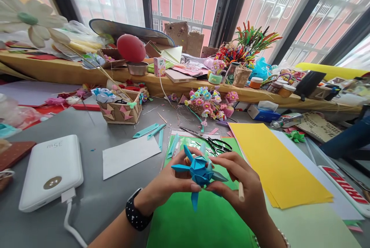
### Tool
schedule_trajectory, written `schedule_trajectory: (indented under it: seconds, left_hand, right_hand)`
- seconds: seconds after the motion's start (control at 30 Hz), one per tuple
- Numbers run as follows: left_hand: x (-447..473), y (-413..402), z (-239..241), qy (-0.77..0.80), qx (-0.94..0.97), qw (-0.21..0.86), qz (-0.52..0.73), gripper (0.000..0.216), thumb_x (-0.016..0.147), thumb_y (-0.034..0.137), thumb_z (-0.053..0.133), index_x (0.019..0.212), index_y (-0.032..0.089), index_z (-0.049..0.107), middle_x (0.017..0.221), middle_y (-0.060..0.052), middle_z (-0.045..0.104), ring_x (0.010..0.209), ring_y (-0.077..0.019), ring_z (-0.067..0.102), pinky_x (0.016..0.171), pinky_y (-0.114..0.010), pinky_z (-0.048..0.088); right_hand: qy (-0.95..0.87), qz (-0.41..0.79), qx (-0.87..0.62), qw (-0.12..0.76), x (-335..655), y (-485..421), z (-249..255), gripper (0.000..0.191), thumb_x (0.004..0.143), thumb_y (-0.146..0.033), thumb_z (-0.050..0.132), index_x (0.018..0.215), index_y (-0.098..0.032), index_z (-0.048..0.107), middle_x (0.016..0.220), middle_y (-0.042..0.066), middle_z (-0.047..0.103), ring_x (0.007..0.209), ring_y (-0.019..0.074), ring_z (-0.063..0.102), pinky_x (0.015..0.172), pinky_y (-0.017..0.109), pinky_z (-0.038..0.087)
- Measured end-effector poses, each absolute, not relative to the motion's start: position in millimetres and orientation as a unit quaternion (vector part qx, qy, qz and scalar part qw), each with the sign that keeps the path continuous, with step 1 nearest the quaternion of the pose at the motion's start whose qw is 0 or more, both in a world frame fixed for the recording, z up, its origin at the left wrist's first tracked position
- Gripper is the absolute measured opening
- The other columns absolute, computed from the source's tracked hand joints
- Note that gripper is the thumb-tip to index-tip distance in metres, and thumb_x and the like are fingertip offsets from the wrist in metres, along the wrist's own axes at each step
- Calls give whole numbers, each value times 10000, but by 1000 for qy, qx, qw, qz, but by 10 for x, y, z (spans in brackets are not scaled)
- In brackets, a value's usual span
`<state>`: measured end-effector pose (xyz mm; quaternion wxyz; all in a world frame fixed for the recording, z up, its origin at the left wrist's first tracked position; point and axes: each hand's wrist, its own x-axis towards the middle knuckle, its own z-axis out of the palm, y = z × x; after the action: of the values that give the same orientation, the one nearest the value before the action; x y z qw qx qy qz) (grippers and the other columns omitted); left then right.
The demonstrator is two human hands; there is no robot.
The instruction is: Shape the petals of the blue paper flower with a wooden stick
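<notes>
A blue folded-paper model with several pointed arms is held up in front of me, above a green sheet. Its right side has paler teal points. My left hand grips it from the left, thumb along its lower edge. From the right, my right hand has its fingers and thumb on the model's pale points. A thin wooden stick also pokes out of my right hand. Just beyond the model lie black-handled scissors. Loose teal folded strips lie at the left, near a white paper rectangle.
A white power bank with a cable rests at left. Yellow paper sheets lie at right. A cardboard box, crocheted flowers and a tissue pack line the back, below a cluttered ledge.
</notes>
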<state>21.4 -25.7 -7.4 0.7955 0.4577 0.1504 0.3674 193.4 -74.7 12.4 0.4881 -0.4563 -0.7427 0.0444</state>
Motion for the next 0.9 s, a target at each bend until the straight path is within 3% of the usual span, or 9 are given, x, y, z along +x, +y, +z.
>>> schedule_trajectory:
  seconds: [0.2, 0.5, 0.7, 0.9]
  left_hand:
    - [198, -244, -128, 175, 485, 776, 362, 483, 501, 206, 822, 934, 250, 612, 856, 12, 607, 781, -139, 567, 662, -210, 436]
    - [167, -248, -120, 237, 546, 718, 362, 509, 456, 264, 829, 935, 262, 659, 988, -19, 534, 920, -220, 513, 770, -301, 428]
    - [177, -254, -104, 228, 497, 757, 358, 506, 460, 229, 829, 934, 228, 651, 878, -29, 605, 856, -211, 545, 729, -292, 436]
    - [178, -221, -138, 164, 431, 814, 353, 485, 504, 230, 819, 954, 233, 639, 853, 3, 652, 765, -149, 589, 674, -217, 417]
  right_hand:
    - [-745, 51, -425, 513, 1919, -744, 94, 214, 741, -332, 654, 868, -161, 666, 753, 64, 628, 655, 153, 614, 539, 234, 511]
    - [-751, 43, -402, 522, 1894, -761, 127, 168, 775, -306, 621, 778, -149, 681, 670, 65, 630, 574, 142, 600, 491, 229, 491]
    - [-739, 46, -403, 538, 1889, -759, 67, 113, 787, -271, 610, 819, -189, 682, 696, 45, 627, 577, 135, 593, 486, 230, 497]
    - [-747, 15, -412, 521, 1869, -749, 79, 174, 765, -312, 631, 877, -185, 671, 724, 58, 640, 619, 156, 613, 504, 249, 521]
